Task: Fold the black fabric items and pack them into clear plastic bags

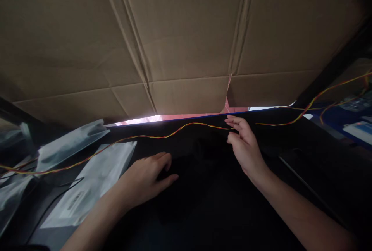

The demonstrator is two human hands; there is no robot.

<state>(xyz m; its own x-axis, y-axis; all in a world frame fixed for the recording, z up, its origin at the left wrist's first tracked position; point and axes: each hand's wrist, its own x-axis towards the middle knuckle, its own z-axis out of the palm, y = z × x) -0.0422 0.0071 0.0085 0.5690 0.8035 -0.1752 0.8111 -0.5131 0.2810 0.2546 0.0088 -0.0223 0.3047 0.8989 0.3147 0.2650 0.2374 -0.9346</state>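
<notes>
A twisted red-and-yellow wire [162, 137] runs from the left edge across the dark table toward the right side. My right hand [245, 146] is at this wire near the table's far edge. Its fingers reach forward, with a gap between them and the thumb, and the wire passes through that gap and behind the hand. No firm grip on it shows. Nearer to me, my left hand [151, 175] hovers over or rests on the dark surface, fingers bent and thumb apart, with nothing in it. Beside its wrist lies a translucent plastic bag [95, 183] with a barcode label.
Another plastic bag [72, 144] is at the back left, with a thin black cable [55, 200] in front. A large cardboard sheet [186, 30] stands behind the table [203, 212]. On the right are a flat dark object with a pale edge [302, 177] and a blue tray [334, 117].
</notes>
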